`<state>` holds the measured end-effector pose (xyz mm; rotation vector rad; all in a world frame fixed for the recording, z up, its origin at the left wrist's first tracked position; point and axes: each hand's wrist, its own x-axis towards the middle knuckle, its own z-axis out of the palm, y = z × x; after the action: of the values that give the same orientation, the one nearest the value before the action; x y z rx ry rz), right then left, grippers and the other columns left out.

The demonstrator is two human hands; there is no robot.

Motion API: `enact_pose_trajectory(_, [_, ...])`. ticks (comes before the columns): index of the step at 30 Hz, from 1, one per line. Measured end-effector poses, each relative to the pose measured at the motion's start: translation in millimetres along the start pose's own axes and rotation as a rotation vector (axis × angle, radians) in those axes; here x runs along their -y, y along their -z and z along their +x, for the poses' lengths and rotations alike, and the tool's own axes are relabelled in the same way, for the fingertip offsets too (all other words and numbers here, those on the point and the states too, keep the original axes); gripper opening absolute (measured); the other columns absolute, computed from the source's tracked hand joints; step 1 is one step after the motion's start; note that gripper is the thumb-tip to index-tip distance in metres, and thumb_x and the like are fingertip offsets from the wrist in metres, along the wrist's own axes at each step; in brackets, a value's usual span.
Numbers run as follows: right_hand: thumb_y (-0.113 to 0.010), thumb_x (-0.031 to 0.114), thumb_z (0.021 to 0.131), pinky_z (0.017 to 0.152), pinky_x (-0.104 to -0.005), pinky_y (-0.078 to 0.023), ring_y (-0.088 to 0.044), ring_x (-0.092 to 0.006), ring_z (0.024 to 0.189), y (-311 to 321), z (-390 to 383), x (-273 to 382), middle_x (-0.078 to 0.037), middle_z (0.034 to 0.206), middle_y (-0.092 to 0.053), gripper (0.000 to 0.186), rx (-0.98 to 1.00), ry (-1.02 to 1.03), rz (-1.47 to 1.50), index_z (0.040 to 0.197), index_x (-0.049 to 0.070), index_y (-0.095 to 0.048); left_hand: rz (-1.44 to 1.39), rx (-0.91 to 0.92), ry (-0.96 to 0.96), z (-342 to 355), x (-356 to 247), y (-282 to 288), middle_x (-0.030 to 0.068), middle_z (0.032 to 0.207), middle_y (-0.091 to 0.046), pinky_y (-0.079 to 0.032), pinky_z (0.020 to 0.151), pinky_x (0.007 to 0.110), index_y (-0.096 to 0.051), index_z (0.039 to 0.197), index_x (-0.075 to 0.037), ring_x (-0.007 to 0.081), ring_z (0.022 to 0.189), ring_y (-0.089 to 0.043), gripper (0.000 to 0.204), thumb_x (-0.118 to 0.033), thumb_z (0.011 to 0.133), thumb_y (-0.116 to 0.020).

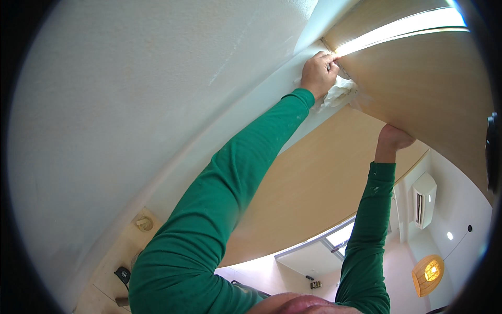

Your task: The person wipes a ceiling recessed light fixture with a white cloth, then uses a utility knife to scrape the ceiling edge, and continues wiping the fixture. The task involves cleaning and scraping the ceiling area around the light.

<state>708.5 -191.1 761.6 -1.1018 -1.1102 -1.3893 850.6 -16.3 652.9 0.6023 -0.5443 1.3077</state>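
Note:
Both my arms, in green sleeves, reach up overhead. My left hand presses a crumpled white cloth into the seam where the white ceiling meets a light wooden panel; its fingers pinch at the panel's corner. Lower down, my right hand is pushed flat against the wooden panel's underside, fingers hidden behind the panel's edge. A bright strip of light runs along the panel's top.
A white wall air-conditioning unit hangs at the right. Below it glows a woven orange pendant lamp. A window shows at the bottom centre. A small round fitting sits on a beige surface at lower left.

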Motion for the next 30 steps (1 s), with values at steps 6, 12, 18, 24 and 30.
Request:
enact_pose_trajectory(6, [-0.043,0.037,0.108,0.11,-0.0475,-0.048,-0.054,-0.0306,0.132,-1,-1,0,-0.008,0.147,-0.055,0.049,-0.007,-0.008,-0.009,0.144,0.006,-0.054,-0.008,0.019,-0.017,0,1,2,0.0171,0.096,-0.072,-0.056,0.078,0.044,-0.076,0.108,-0.001,0.0342,0.086,-0.071,0.027,-0.004,0.086,-0.061])
enact_pose_trajectory(12, [-0.043,0.038,0.108,0.11,-0.0474,-0.049,-0.054,-0.0302,0.132,2,1,-2,-0.008,0.146,-0.056,0.049,0.009,0.021,-0.022,0.144,0.006,-0.054,0.124,0.062,-0.07,4,0,2,0.0143,0.107,-0.072,-0.056,0.08,0.041,-0.072,0.119,-0.003,0.0317,0.088,-0.07,0.034,-0.007,0.089,-0.057])
enact_pose_trajectory(18, [-0.043,0.038,0.108,0.11,-0.0473,-0.049,-0.054,-0.0299,0.132,1,-1,-1,-0.008,0.146,-0.055,0.049,0.022,0.018,-0.014,0.144,0.006,-0.054,0.223,0.044,-0.123,5,5,-1,0.0161,0.108,-0.072,-0.057,0.082,0.042,-0.072,0.121,-0.004,0.0339,0.09,-0.071,0.036,-0.007,0.088,-0.057])
enact_pose_trajectory(24, [-0.043,0.038,0.108,0.11,-0.0468,-0.048,-0.053,-0.0295,0.132,4,2,-4,-0.008,0.147,-0.055,0.05,0.018,0.014,-0.008,0.144,0.006,-0.054,0.027,-0.053,0.017,4,13,-4,0.0203,0.101,-0.073,-0.056,0.081,0.047,-0.075,0.116,-0.001,0.0389,0.09,-0.07,0.031,-0.012,0.09,-0.062])
enact_pose_trajectory(30, [-0.043,0.039,0.108,0.11,-0.0461,-0.048,-0.053,-0.0292,0.133,3,0,-3,-0.008,0.146,-0.055,0.05,0.028,0.014,-0.011,0.144,0.006,-0.053,0.049,0.016,0.033,13,6,-3,0.0185,0.093,-0.074,-0.057,0.075,0.041,-0.079,0.105,-0.002,0.0341,0.083,-0.071,0.02,-0.009,0.09,-0.067])
